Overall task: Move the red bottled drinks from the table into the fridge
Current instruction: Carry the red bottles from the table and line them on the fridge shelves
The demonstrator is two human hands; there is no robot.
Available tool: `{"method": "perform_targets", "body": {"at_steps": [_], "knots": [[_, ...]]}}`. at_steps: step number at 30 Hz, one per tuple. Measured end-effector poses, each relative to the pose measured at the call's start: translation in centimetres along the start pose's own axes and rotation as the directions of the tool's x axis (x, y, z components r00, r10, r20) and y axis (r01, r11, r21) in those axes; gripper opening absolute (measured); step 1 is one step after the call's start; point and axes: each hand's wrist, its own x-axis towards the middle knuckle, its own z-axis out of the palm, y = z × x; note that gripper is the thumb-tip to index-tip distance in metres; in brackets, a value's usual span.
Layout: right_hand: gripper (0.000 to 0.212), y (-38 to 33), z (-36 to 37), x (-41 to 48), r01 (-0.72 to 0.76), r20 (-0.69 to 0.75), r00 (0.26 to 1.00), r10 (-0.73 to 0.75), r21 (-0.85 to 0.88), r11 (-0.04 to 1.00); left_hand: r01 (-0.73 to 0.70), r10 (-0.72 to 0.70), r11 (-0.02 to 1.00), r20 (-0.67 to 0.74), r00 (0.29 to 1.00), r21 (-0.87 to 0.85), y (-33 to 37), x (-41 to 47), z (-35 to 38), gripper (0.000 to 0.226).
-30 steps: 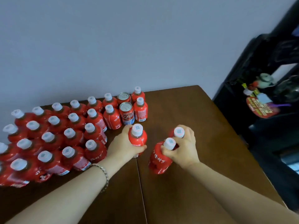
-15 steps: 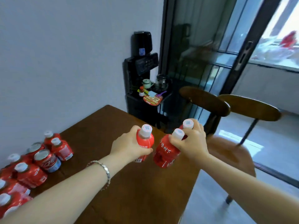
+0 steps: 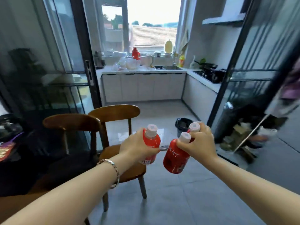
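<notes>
The left hand (image 3: 136, 147) is wrapped round the body of one red bottle (image 3: 153, 141), thumb across the label on the near side, holding it upright in the air with its white cap on top; a metal bracelet (image 3: 113, 172) sits on that wrist; the right hand (image 3: 198, 142) grasps two bottles at once by their necks; the nearer bottle (image 3: 176, 157) hangs tilted, its base swung toward the left and its white lettering facing the camera, while the farther bottle (image 3: 194, 127) is mostly hidden behind the fingers, so only its white cap and a sliver of red show; the two caps in the right hand lie just beside each other, and the left hand's bottle is near the tilted one but apart from it; all three bottles are carried in the air above a grey tiled floor (image 3: 203, 200); beyond the left arm stand two wooden chairs, a near chair (image 3: 71, 121) on the left and a far chair (image 3: 116, 111) just beside it; farther off, a doorway between dark-framed glass panels leads to a kitchen with a white counter (image 3: 142, 71) under a bright window (image 3: 152, 21); a red container (image 3: 136, 53) stands on the sill; a black bin (image 3: 182, 125) sits on the floor just beyond the right hand; the far right edge is too blurred to read
</notes>
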Motion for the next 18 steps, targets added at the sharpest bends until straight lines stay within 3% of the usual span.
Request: {"method": "perform_targets", "body": {"at_steps": [5, 11, 14, 17, 18], "knots": [[0.056, 13.5, -10.0, 3.8, -0.146, -0.152, 0.981, 0.124, -0.145, 0.979, -0.128, 0.142, 0.986, 0.128, 0.982, -0.108, 14.2, 7.5, 9.0, 0.074], [0.069, 26.2, -20.3, 8.8, -0.373, -0.328, 0.899, 0.292, -0.222, 0.901, -0.301, 0.334, 0.938, 0.215, 0.918, -0.172, 29.5, 16.2, 19.1, 0.060], [0.067, 30.7, -23.6, 10.7, -0.451, -0.403, 0.845, 0.351, -0.187, 0.873, -0.392, 0.427, 0.902, 0.258, 0.867, -0.179, 35.0, 19.9, 23.2, 0.062], [0.035, 34.9, -26.9, 13.3, -0.514, -0.457, 0.795, 0.400, -0.155, 0.844, -0.485, 0.532, 0.846, 0.302, 0.791, -0.221, 41.4, 24.0, 26.8, 0.060], [0.037, 36.8, -28.8, 14.9, -0.540, -0.506, 0.760, 0.408, -0.140, 0.830, -0.514, 0.577, 0.816, 0.324, 0.750, -0.264, 44.9, 26.4, 28.8, 0.061]]}}
